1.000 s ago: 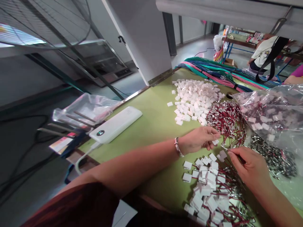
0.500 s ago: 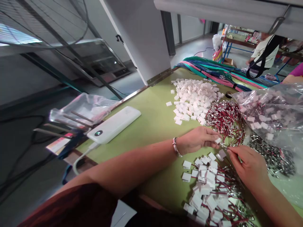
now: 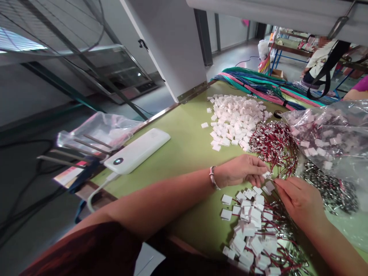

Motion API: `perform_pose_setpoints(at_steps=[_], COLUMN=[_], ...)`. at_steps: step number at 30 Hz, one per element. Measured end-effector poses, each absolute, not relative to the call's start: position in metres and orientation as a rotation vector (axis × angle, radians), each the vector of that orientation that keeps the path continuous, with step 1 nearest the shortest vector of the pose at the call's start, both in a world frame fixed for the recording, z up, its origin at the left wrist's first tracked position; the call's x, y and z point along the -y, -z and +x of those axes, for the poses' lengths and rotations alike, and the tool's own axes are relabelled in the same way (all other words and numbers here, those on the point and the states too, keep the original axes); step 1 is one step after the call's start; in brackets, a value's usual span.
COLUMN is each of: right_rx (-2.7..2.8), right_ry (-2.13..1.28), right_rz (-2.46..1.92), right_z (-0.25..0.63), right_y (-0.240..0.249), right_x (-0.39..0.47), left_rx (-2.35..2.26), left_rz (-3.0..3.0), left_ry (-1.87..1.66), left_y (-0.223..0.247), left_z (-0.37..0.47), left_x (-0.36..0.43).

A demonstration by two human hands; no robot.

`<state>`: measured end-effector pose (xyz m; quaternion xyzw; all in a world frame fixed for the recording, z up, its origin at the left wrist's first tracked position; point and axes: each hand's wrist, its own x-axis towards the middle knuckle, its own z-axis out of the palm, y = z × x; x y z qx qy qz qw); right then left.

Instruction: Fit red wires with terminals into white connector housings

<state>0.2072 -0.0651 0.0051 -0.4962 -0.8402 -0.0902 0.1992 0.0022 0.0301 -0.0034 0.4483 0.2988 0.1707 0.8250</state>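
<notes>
Between its thumb and fingers my left hand [image 3: 244, 170] pinches a small white connector housing [image 3: 266, 175]. Close on its right, my right hand [image 3: 301, 201] is closed in a pinch on a short wire with a metal terminal, mostly covered by the fingertips. The two hands almost meet at the housing. Beneath them lies a heap of white housings with dark red wires [image 3: 250, 226]. Just beyond the hands is a bundle of red wires with shiny terminals [image 3: 274, 145], beside a pile of loose white housings [image 3: 237, 117].
A clear plastic bag [image 3: 336, 134] of wired housings lies at the right, above dark terminal-ended wires [image 3: 333, 188]. Long coloured cables [image 3: 258, 88] run along the far edge. A white power bank [image 3: 138, 151] with a cable lies at the left. A person [image 3: 320, 61] sits in the background.
My right fingertips have shifted slightly left toward the housing, and the left thumb has moved a little over it. The heaps around look the same.
</notes>
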Motion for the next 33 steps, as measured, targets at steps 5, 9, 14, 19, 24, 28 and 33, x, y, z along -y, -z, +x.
perform_pose_setpoints(at_steps=[5,9,14,19,24,28,33], right_rx=[2.351,2.343,2.360,2.304,2.270,2.295,2.317], right_ry=[0.224,0.209,0.201,0.345,0.384,0.329,0.123], right_rz=[-1.378,-1.371,-1.418,-1.540,-1.627,-1.617,-1.505], right_z=[0.206,0.206,0.204,0.195,0.191,0.192,0.195], right_y=[-0.006,-0.005,-0.005,-0.008,-0.008,-0.009,-0.010], right_x=[0.064,0.063,0.065,0.067,0.067,0.067,0.066], left_rx=[-0.632,-0.630,-0.644,-0.767,-0.799,-0.786,-0.706], left_rz=[0.889,0.885,1.078,1.166,1.157,1.216,1.179], left_ry=[-0.350,-0.351,-0.356,-0.420,-0.417,-0.415,-0.411], left_y=[0.002,0.002,-0.003,-0.007,-0.009,-0.011,-0.008], left_z=[0.003,0.003,0.004,0.011,0.017,0.015,0.013], left_x=[-0.031,-0.030,-0.027,-0.018,-0.013,-0.017,-0.020])
